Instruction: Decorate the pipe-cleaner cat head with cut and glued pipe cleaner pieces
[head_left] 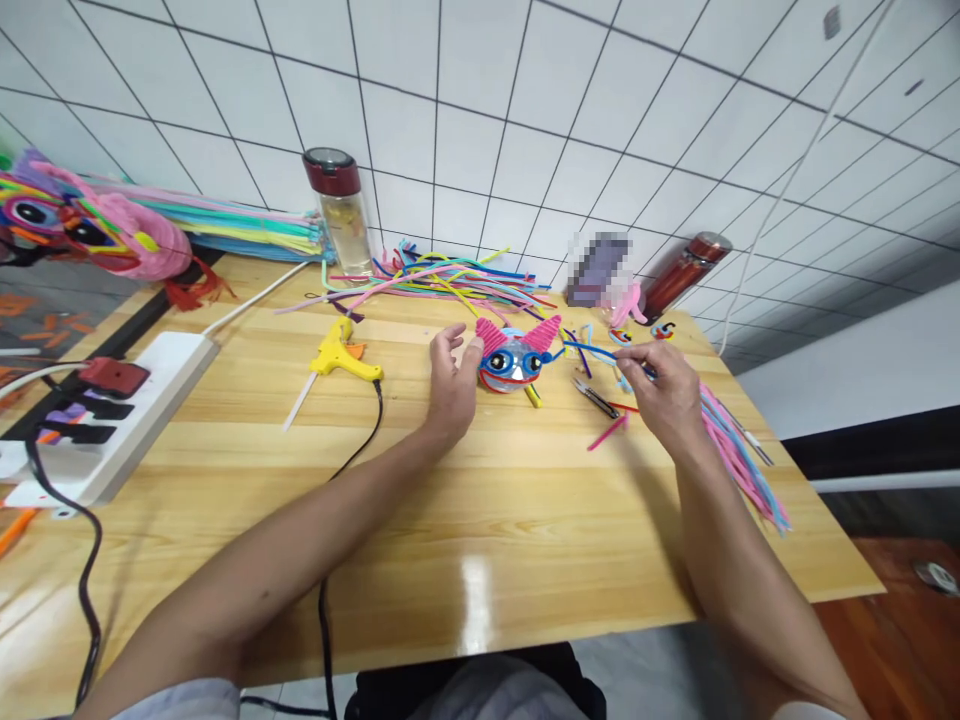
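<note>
A small craft head (514,360) with pink ears and blue-ringed eyes sits on the wooden table (420,520). My left hand (452,383) rests beside it, fingers curled, thumb and fingertips touching its left ear. My right hand (661,390) pinches a blue pipe cleaner (600,351) that runs from the fingers to the craft head's right side. Small pliers (595,397) and a pink pipe cleaner piece (609,432) lie between the head and my right hand.
A yellow glue gun (343,356) with a black cord lies left of centre. A white power strip (112,420) sits at the left edge. Loose pipe cleaners (442,275) pile at the back, more (739,455) at the right. Two bottles (341,210) (682,272) stand near the wall.
</note>
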